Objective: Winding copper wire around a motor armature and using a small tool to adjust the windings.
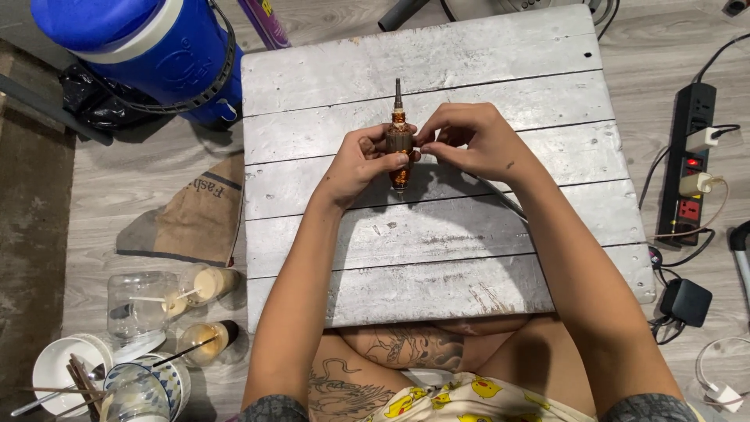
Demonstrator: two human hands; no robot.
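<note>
Copper windings glint on the armature (pixel 399 148) I hold upright over the middle of the grey plank tabletop (pixel 469 250), my left hand (pixel 361 160) with fingers wrapped around its core and my right hand (pixel 469 141) with fingertips pinching its side. A blue cooler (pixel 141 47) sits off the tabletop's far-left corner, a printed burlap sack (pixel 195 219) beside the left edge, a black power strip (pixel 687 156) to the right. The boards around my hands lie bare to every edge.

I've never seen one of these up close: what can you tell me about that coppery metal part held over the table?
The motor armature is a small cylinder with a dark grooved core, copper-coloured windings at both ends and a thin steel shaft pointing away from the person. It is held lengthwise above the grey plank table. The left hand grips its side; the right hand's fingertips touch the core.
</note>
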